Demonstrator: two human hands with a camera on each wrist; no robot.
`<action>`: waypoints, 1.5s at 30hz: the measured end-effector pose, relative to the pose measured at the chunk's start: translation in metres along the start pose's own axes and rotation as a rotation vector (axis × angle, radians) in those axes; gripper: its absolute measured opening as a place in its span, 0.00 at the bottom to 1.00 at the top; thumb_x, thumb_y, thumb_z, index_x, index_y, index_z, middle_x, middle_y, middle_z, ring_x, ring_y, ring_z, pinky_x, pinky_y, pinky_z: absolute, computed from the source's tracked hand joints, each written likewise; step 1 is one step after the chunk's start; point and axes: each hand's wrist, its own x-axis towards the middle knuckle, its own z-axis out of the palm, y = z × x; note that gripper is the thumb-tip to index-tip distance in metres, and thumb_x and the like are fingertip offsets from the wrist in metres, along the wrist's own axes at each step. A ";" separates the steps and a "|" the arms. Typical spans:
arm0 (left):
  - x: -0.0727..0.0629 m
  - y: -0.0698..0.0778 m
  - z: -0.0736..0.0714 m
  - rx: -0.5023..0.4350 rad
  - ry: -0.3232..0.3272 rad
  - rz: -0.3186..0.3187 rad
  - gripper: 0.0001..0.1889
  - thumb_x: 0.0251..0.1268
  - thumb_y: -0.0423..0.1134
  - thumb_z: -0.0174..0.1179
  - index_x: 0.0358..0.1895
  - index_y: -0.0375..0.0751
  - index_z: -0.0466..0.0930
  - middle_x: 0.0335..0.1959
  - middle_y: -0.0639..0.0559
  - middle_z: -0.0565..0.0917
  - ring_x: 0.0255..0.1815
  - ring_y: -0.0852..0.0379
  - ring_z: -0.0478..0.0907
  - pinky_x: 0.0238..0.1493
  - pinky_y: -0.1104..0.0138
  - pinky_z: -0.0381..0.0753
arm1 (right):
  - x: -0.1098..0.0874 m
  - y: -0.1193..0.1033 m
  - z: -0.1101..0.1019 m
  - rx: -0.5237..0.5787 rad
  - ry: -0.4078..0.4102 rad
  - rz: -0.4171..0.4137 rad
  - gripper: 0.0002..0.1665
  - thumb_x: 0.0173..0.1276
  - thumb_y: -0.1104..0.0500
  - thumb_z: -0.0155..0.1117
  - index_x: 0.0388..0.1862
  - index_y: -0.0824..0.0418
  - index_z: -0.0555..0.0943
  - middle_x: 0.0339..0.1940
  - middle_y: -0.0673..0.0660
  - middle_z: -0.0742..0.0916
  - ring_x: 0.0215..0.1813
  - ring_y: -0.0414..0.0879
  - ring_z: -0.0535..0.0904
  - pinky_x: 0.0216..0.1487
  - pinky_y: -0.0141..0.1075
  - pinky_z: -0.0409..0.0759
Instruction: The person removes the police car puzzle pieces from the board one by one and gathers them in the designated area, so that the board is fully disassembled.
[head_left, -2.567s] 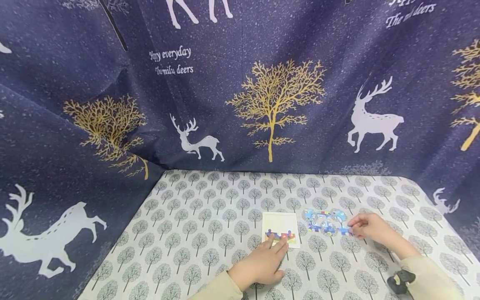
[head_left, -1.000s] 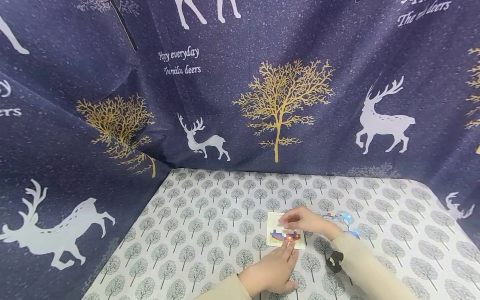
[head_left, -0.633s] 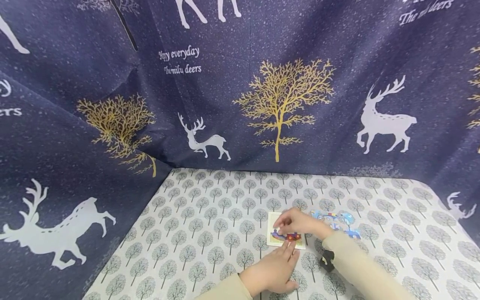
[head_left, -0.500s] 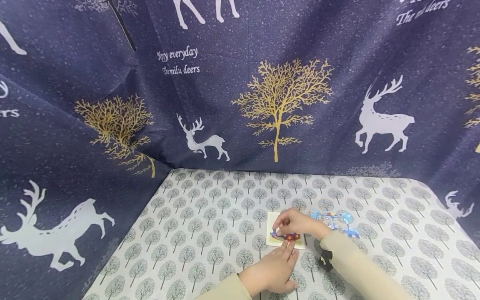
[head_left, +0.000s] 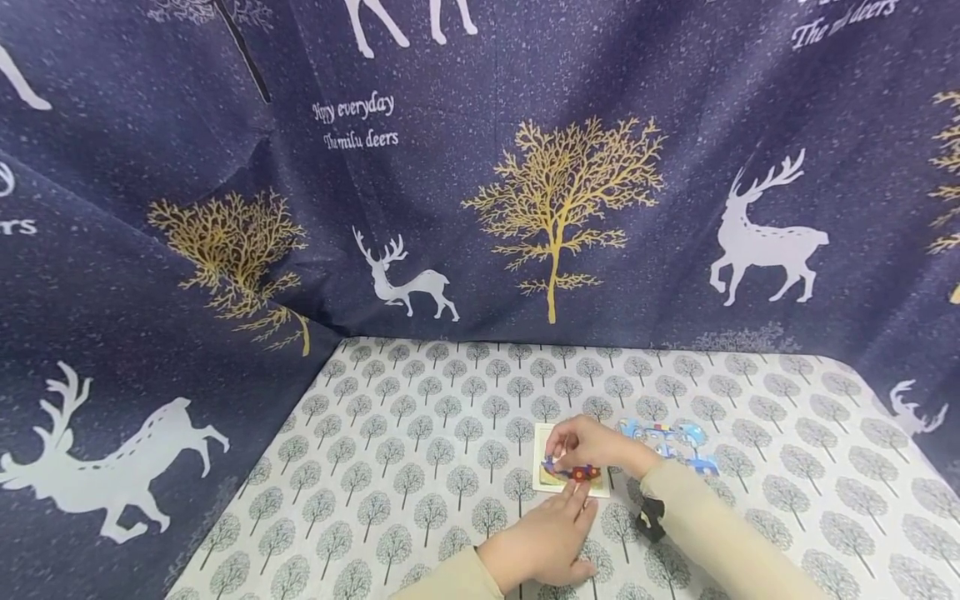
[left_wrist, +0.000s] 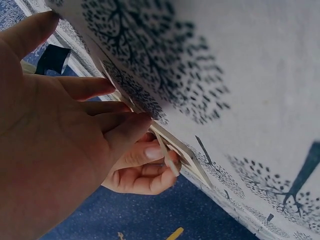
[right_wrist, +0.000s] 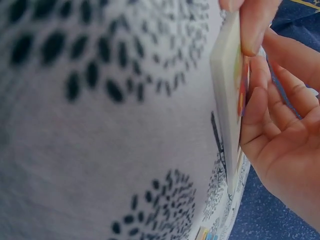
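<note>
A small puzzle board (head_left: 537,468) with a pale frame lies on the tabletop, its lower part filled with purple and red picture pieces (head_left: 587,473). My left hand (head_left: 543,537) rests at its near edge, straight fingertips touching the lower pieces. Over the board's left half, my right hand (head_left: 594,443) pinches a thin wooden puzzle piece (left_wrist: 167,154) between thumb and fingers, seen edge-on and tilted in the left wrist view. The piece's printed side is hidden. In the right wrist view the board's pale side (right_wrist: 222,82) shows beside the right hand (right_wrist: 287,125).
Several loose blue puzzle pieces (head_left: 686,446) lie to the right of the board, partly behind the right forearm. A white tablecloth (head_left: 420,417) printed with trees covers the table. A dark blue curtain (head_left: 465,192) with deer and trees hangs at the back and left.
My right hand has moved left from the loose pieces to above the board, then slightly lower toward its left pieces. My left hand has stayed at the board's near edge.
</note>
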 end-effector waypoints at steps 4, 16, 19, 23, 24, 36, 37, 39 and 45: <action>0.001 0.000 0.000 -0.001 -0.003 -0.008 0.42 0.66 0.65 0.48 0.74 0.41 0.56 0.76 0.42 0.54 0.76 0.48 0.50 0.72 0.68 0.57 | -0.001 -0.003 -0.001 0.065 -0.014 -0.001 0.09 0.53 0.67 0.70 0.33 0.59 0.83 0.27 0.53 0.85 0.28 0.41 0.80 0.33 0.32 0.80; 0.003 0.000 0.005 -0.005 -0.006 -0.014 0.41 0.66 0.66 0.47 0.74 0.41 0.56 0.76 0.43 0.54 0.76 0.48 0.50 0.72 0.67 0.57 | -0.007 -0.007 -0.011 0.137 -0.004 -0.057 0.07 0.58 0.70 0.66 0.37 0.66 0.81 0.30 0.59 0.87 0.35 0.46 0.83 0.43 0.34 0.81; 0.003 0.000 0.006 -0.014 -0.004 -0.013 0.41 0.66 0.66 0.47 0.75 0.42 0.56 0.76 0.43 0.54 0.76 0.48 0.49 0.72 0.67 0.57 | -0.009 -0.004 -0.017 0.101 0.025 -0.070 0.08 0.59 0.67 0.66 0.39 0.65 0.81 0.31 0.55 0.87 0.36 0.43 0.83 0.47 0.35 0.80; 0.003 0.000 0.006 -0.023 0.005 -0.011 0.41 0.66 0.65 0.48 0.74 0.41 0.57 0.76 0.43 0.54 0.76 0.48 0.49 0.72 0.67 0.58 | -0.015 0.001 -0.027 0.136 0.066 -0.042 0.10 0.60 0.67 0.65 0.42 0.67 0.80 0.32 0.55 0.86 0.37 0.44 0.82 0.47 0.35 0.81; 0.002 0.000 0.006 -0.023 0.010 -0.011 0.41 0.66 0.65 0.48 0.74 0.41 0.57 0.76 0.43 0.54 0.76 0.48 0.50 0.71 0.67 0.58 | -0.017 0.002 -0.030 0.154 0.077 -0.040 0.11 0.60 0.68 0.65 0.42 0.68 0.80 0.33 0.57 0.86 0.38 0.45 0.83 0.47 0.35 0.82; 0.001 0.000 0.005 -0.044 0.036 -0.013 0.41 0.66 0.64 0.50 0.74 0.41 0.57 0.76 0.42 0.55 0.76 0.47 0.51 0.70 0.65 0.61 | -0.052 0.015 -0.051 0.264 0.148 0.027 0.17 0.67 0.64 0.61 0.50 0.76 0.77 0.38 0.63 0.85 0.36 0.50 0.86 0.40 0.39 0.86; 0.001 0.000 0.005 -0.048 0.035 -0.014 0.41 0.66 0.64 0.50 0.74 0.41 0.57 0.76 0.42 0.54 0.76 0.47 0.51 0.70 0.65 0.60 | -0.056 0.017 -0.052 0.283 0.155 0.037 0.17 0.67 0.65 0.62 0.50 0.77 0.77 0.38 0.63 0.84 0.36 0.50 0.86 0.40 0.39 0.86; 0.001 0.000 0.005 -0.049 0.032 -0.015 0.41 0.66 0.64 0.49 0.74 0.41 0.57 0.76 0.42 0.54 0.76 0.47 0.51 0.71 0.65 0.60 | -0.064 0.019 -0.053 0.294 0.168 0.057 0.17 0.66 0.66 0.62 0.50 0.77 0.77 0.38 0.64 0.85 0.37 0.51 0.85 0.40 0.39 0.86; 0.000 0.001 0.006 -0.046 0.034 -0.019 0.41 0.66 0.64 0.49 0.74 0.41 0.58 0.76 0.42 0.54 0.76 0.47 0.51 0.71 0.66 0.60 | -0.090 0.024 -0.056 0.286 0.190 0.110 0.17 0.65 0.65 0.62 0.49 0.76 0.77 0.38 0.64 0.85 0.36 0.50 0.85 0.40 0.38 0.86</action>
